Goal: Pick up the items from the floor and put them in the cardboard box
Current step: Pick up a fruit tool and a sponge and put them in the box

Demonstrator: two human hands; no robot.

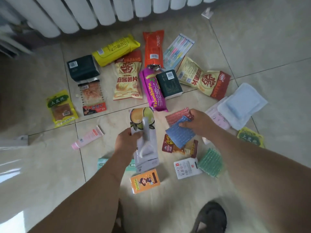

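Observation:
My left hand (125, 142) grips a carded white peeler pack (144, 135) by its left edge, lifted over the floor. My right hand (199, 122) is closed on a blue scouring sponge (179, 135), with a red sponge (176, 115) under its fingers. A green sponge (210, 163) lies on the tiles to the right. Near my arms lie an orange carton (145, 180), a small white pack (186, 168) and a red-brown snack sachet (170, 146). No cardboard box is in view.
Many packets cover the tiles ahead: yellow bag (116, 49), crisps bag (127, 76), purple pack (154, 89), two dark tissue packs (82, 68), orange pack (153, 47), toothbrush pack (178, 49), pink tube (87, 137), white cloths (242, 105). A radiator (101, 10) lines the far wall. A slipper (211, 217) is below.

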